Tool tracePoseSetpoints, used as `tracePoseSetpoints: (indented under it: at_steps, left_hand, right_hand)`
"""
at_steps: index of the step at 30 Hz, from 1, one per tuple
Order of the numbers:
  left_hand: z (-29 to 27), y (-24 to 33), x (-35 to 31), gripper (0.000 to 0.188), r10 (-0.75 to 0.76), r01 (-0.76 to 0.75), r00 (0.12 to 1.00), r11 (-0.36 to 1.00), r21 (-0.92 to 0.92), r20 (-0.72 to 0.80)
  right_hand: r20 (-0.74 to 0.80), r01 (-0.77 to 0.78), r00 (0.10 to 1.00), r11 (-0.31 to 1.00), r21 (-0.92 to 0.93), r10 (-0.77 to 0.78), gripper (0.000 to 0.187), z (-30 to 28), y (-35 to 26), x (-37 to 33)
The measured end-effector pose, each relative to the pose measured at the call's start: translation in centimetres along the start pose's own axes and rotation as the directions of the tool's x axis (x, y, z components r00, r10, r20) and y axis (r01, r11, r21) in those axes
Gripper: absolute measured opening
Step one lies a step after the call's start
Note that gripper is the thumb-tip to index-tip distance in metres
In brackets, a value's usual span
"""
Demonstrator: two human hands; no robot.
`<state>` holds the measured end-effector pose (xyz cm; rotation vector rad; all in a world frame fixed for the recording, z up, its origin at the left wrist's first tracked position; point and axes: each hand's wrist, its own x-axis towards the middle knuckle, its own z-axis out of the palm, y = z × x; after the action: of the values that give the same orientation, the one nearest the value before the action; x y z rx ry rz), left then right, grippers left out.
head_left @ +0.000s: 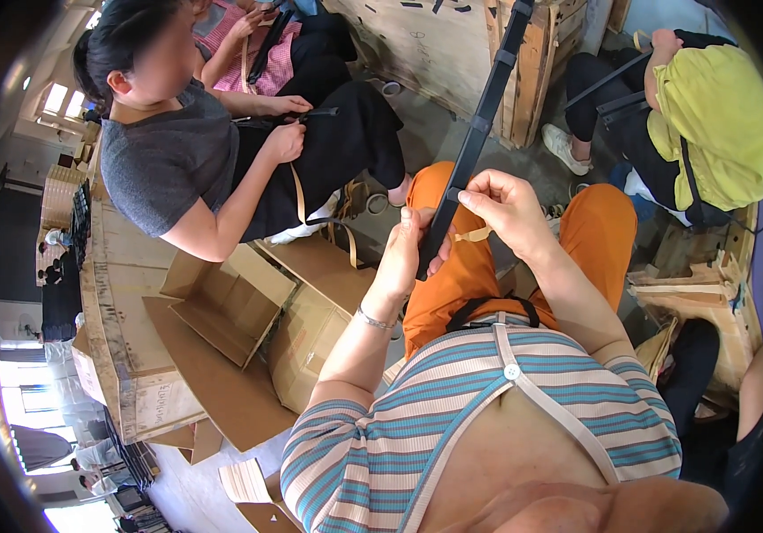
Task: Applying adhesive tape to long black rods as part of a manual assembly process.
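Striped ribbed fabric of the wearer's top (453,382) lies nearest, below the fingers, with orange trousers (595,240) spreading under them and to their right. Left of the fingers, an open cardboard box (213,382) pushes its flaps close to the left forearm; farther up on that side a co-worker in a grey shirt (164,160) sits bent over handwork, dark-clad knees reaching toward the fingers. Well beyond the fingertips stands a large wooden crate (426,62), whose corner lies behind the bar as seen from here; off to the right are a person in a yellow top (719,133) and, lower, a splintered wooden crate (697,298). Between the wearer's knees and the far crate's bottom edge a strip of grey floor (524,164) shows, the wider room for movement ahead and right of the fingers. Held above the lap is a slim black bar (477,133), its near end in the left hand (410,249), whose fingers curl round it with the thumb along its side. The right hand (513,213) has thumb and forefinger drawn together against the bar's right edge; whether they pinch anything I cannot tell. Just below them hangs a short yellowish strip (473,235). From the left fingers the bar's long axis slants away from the body and somewhat rightward, its far end running out of view.
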<state>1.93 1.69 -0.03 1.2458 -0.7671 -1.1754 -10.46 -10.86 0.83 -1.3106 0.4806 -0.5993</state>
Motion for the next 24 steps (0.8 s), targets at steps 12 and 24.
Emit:
tracePoseSetpoints:
  at_steps: [12,24]
  left_hand:
    - [-0.9,0.3,0.9,0.068,0.043,-0.043,0.999,0.999,-0.003,-0.005]
    - [0.1,-1.8,-1.0,0.057,0.121,-0.084,0.978,0.974,0.212,-0.170]
  right_hand:
    - [-0.017,0.032,0.999,0.995,-0.098,-0.033,0.011,0.2,0.5,1.8]
    - [-0.164,-0.020,0.986,0.996,-0.083,0.007,0.019,1.7,1.6,0.5]
